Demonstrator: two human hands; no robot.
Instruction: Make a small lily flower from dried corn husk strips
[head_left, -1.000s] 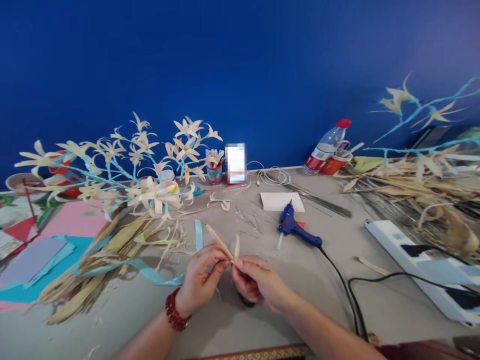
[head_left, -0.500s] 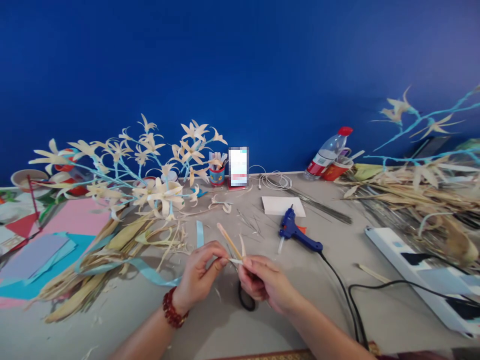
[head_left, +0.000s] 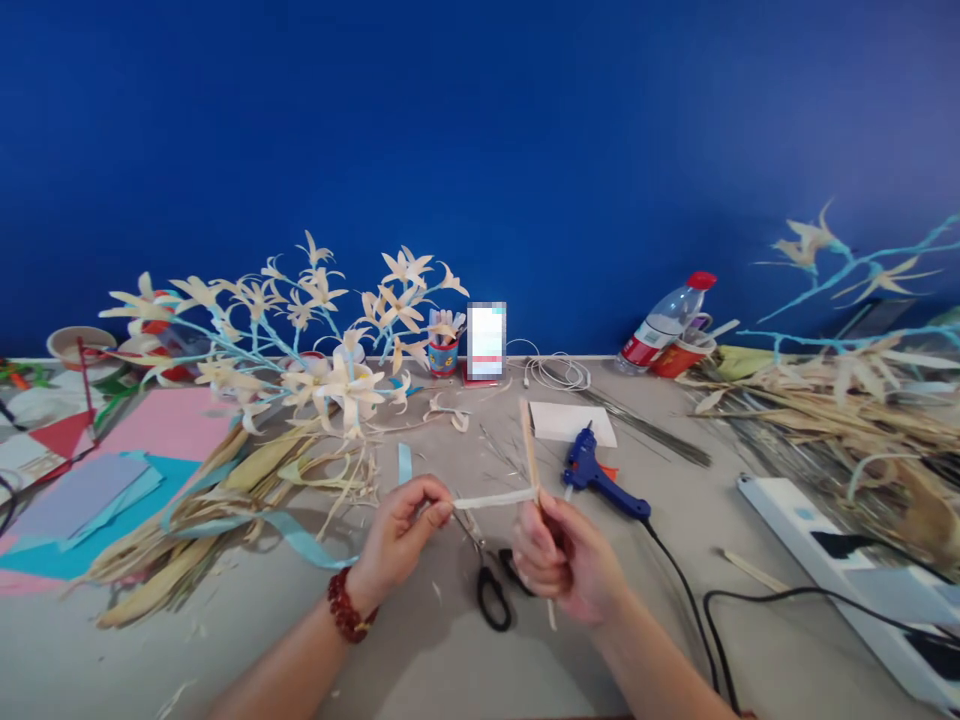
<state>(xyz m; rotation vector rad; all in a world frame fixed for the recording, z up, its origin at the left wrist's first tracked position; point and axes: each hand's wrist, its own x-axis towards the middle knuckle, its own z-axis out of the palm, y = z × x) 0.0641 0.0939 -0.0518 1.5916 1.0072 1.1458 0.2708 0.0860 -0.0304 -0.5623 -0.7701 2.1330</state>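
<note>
A pale narrow strip, looking like corn husk, (head_left: 491, 500) is stretched between my hands. Its left end is pinched by the thumb and finger of my left hand (head_left: 401, 530), which has a red bead bracelet at the wrist. My right hand (head_left: 566, 550) is closed around a thin tan stick (head_left: 529, 445), held nearly upright, its lower end showing below the fist. The strip meets the stick at the right fingertips; whether it is wrapped or attached there I cannot tell. Black-handled scissors (head_left: 493, 598) lie on the table below the strip, partly covered by my right hand.
Right of my hands lies a blue glue gun (head_left: 600, 475) beside a white card (head_left: 574, 424). A white power strip (head_left: 810, 560) with black cables is farther right. Dried husks (head_left: 217, 510) and husk flowers on blue stems (head_left: 349, 390) are at left. A tilted bottle (head_left: 664, 320) stands behind.
My hands have drawn apart, pulling the strip out straight. The stick has swung from a leftward lean to nearly upright as my right hand moved right. More of the scissors shows.
</note>
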